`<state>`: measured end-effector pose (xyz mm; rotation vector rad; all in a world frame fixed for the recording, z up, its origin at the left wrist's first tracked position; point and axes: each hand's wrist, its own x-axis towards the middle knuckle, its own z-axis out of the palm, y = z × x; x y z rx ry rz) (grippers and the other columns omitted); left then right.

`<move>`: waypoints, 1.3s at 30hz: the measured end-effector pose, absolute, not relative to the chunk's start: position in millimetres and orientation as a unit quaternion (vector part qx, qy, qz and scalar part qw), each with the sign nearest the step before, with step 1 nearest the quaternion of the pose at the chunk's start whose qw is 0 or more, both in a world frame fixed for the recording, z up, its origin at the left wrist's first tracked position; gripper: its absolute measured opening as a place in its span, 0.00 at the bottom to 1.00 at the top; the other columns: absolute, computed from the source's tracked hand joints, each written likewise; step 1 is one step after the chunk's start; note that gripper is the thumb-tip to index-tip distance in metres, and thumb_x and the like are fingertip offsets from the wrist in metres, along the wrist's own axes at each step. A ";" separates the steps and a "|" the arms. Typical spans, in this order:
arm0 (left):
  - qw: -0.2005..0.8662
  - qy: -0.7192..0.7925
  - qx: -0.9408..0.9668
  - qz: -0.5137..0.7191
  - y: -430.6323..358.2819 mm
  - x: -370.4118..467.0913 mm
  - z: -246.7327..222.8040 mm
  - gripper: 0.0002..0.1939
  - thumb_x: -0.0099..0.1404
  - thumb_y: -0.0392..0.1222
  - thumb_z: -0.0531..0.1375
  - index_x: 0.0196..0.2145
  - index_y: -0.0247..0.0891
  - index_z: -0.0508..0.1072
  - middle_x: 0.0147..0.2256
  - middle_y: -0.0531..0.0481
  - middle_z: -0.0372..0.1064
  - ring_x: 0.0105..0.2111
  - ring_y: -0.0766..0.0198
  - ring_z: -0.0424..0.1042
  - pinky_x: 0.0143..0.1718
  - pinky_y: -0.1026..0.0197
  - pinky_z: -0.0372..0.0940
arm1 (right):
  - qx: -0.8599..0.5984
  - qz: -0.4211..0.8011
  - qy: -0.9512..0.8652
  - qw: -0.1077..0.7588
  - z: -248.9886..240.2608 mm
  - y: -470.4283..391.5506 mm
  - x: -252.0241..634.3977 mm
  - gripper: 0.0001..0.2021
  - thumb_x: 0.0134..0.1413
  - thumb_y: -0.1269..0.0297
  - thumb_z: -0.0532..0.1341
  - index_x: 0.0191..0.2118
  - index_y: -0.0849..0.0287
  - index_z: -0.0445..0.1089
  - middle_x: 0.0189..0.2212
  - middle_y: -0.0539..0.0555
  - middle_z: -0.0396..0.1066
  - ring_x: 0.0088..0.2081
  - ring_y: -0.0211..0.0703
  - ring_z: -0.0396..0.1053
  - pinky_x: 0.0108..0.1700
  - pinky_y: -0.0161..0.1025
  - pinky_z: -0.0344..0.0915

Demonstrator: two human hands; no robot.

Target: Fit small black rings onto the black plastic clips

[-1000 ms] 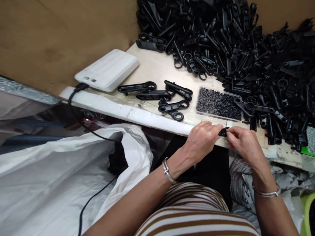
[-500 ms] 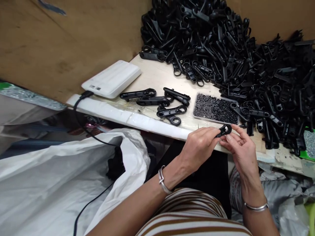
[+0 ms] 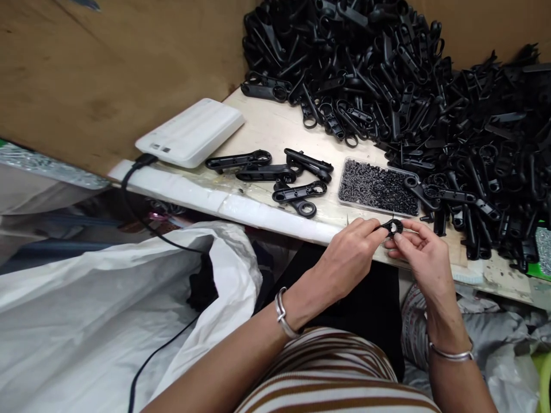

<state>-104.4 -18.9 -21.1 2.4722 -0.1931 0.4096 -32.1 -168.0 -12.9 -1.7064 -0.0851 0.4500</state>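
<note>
A black plastic part with a ring-shaped end (image 3: 393, 227) is held between my two hands at the table's front edge. My left hand (image 3: 350, 255) is closed around its narrow end, which the fingers mostly hide. The fingertips of my right hand (image 3: 424, 252) pinch the ring end. Just behind the hands lies a clear tray of small black pieces (image 3: 379, 186). Several similar black parts (image 3: 299, 193) rest on the table to the left of the tray.
A big heap of black parts (image 3: 365, 74) covers the back and right. The white power bank (image 3: 191, 132) with a black cable (image 3: 129, 201) sits at the left. A white sack (image 3: 107, 310) hangs below the table (image 3: 267, 126) edge.
The black part has turned slightly between my hands, its ring end now facing up more. The view has shifted a little.
</note>
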 end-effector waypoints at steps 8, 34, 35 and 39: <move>0.232 -0.108 0.963 0.086 -12.7 -103.0 -21.8 0.10 0.66 0.27 0.51 0.37 0.34 0.71 0.37 0.46 0.69 0.37 0.60 0.66 0.49 0.53 0.60 | -0.806 0.273 -0.111 0.514 -13.3 -174.9 -22.0 0.22 0.47 0.50 0.67 0.42 0.62 0.69 0.24 0.49 0.70 0.24 0.39 0.71 0.26 0.34 0.70; 0.152 -0.174 0.972 0.049 -4.3 -100.1 -21.7 0.12 0.65 0.25 0.50 0.38 0.33 0.70 0.36 0.44 0.66 0.37 0.58 0.66 0.40 0.57 0.65 | -0.788 0.224 -0.100 0.564 -18.5 -189.5 -21.0 0.20 0.54 0.51 0.65 0.46 0.58 0.63 0.21 0.47 0.70 0.17 0.38 0.66 0.19 0.32 0.65; 0.168 -0.159 0.972 0.041 -4.1 -99.7 -22.6 0.13 0.65 0.24 0.49 0.38 0.33 0.70 0.37 0.45 0.66 0.37 0.59 0.66 0.41 0.58 0.66 | -0.776 0.221 -0.078 0.585 -20.3 -191.9 -25.9 0.23 0.52 0.51 0.66 0.48 0.59 0.63 0.21 0.48 0.71 0.17 0.39 0.67 0.19 0.33 0.66; 0.218 -0.130 0.966 0.051 -4.4 -99.6 -23.2 0.15 0.65 0.24 0.48 0.42 0.34 0.71 0.39 0.45 0.68 0.38 0.60 0.67 0.42 0.59 0.67 | -0.734 0.215 -0.037 0.643 -21.1 -193.2 -36.3 0.33 0.49 0.51 0.70 0.55 0.63 0.61 0.29 0.55 0.76 0.26 0.44 0.74 0.27 0.37 0.74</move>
